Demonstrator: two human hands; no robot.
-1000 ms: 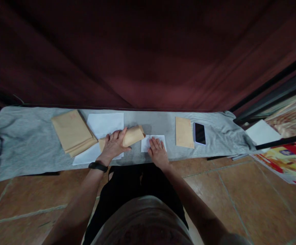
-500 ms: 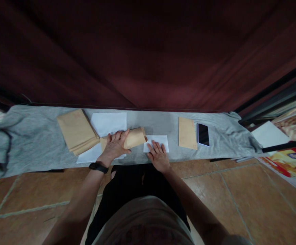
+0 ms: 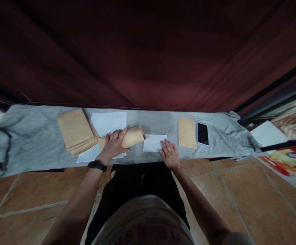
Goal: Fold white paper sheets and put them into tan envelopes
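Note:
My left hand lies with spread fingers on a brown paper envelope, whose right end is raised and gapes a little. Right of that end, a folded white sheet rests flat on the grey cloth. My right hand is laid down at the sheet's right edge, fingers stretched out, holding nothing. Partly beneath my left hand and the envelope are larger white sheets. A stack of brown envelopes sits at the left, its corner against the envelope under my left hand.
A single brown envelope and a phone lie to the right on the cloth. A dark red curtain hangs along the back edge. At the far right stand a rack with a white sheet and a colourful package.
My right hand has slid to the right across the folded white sheet, from its middle to its right edge. My left hand stays on the envelope.

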